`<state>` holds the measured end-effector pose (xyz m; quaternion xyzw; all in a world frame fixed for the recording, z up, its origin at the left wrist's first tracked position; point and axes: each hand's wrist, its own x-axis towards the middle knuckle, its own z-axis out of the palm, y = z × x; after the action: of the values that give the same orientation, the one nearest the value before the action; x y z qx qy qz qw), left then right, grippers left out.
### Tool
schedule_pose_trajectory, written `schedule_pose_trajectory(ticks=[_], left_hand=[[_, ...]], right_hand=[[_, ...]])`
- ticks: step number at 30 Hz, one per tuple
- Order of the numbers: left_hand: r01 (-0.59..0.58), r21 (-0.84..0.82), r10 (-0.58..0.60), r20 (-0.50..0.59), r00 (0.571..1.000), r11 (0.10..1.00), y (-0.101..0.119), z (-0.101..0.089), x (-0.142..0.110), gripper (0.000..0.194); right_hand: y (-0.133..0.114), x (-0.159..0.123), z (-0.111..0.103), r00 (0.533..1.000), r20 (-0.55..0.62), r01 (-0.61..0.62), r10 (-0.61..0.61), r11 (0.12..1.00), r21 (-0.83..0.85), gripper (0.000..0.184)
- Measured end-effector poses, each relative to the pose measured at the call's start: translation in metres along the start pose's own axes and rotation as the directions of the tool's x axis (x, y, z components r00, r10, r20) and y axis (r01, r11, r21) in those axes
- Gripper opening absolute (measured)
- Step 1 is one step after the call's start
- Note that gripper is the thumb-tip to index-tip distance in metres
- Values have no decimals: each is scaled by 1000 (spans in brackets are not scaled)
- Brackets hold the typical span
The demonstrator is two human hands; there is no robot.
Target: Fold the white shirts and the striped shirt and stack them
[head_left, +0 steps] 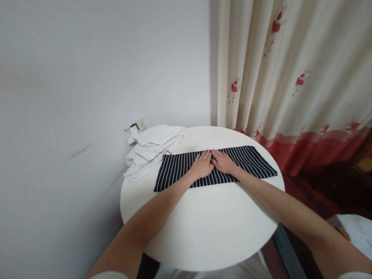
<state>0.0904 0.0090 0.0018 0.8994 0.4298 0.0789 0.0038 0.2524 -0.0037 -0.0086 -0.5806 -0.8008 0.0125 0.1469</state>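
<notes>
A black cloth with thin white stripes [177, 168] lies folded into a long band across the far half of a round white table [203, 228]. Both palms press flat on its middle, side by side and touching. My left hand [202, 166] lies with fingers stretched out toward the far edge of the cloth. My right hand [222, 161] lies the same way just to its right. Neither hand grips anything.
A pile of folded white cloths [152, 149] sits at the table's far left edge against the grey wall, below a wall socket with a plug [140, 124]. A cream curtain with red flowers [290, 77] hangs behind and to the right.
</notes>
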Motion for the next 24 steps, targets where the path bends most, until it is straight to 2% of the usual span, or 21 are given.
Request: schedule_pose_trajectory(ticks=[6,9,14,20,24], left_hand=[[26,-22,-26,22,999,999,-1,1,0,64],[31,-27,-30,28,999,999,-11,2,-6,64],[75,-65,-72,44,996,995,-52,1,-26,68],[202,-22,-200,70,977,979,-106,-7,-46,64],[257,6,-256,91,962,966,-127,-14,-48,63]], right_hand=[[8,-2,-2,998,19,-59,59,998,-13,58],[11,-5,-2,994,0,-110,110,993,-31,60],[22,-9,-1,987,-7,-162,162,986,-41,62],[28,-5,3,988,-3,-157,157,987,-25,63],[58,-4,-1,976,14,-218,219,976,-11,60]])
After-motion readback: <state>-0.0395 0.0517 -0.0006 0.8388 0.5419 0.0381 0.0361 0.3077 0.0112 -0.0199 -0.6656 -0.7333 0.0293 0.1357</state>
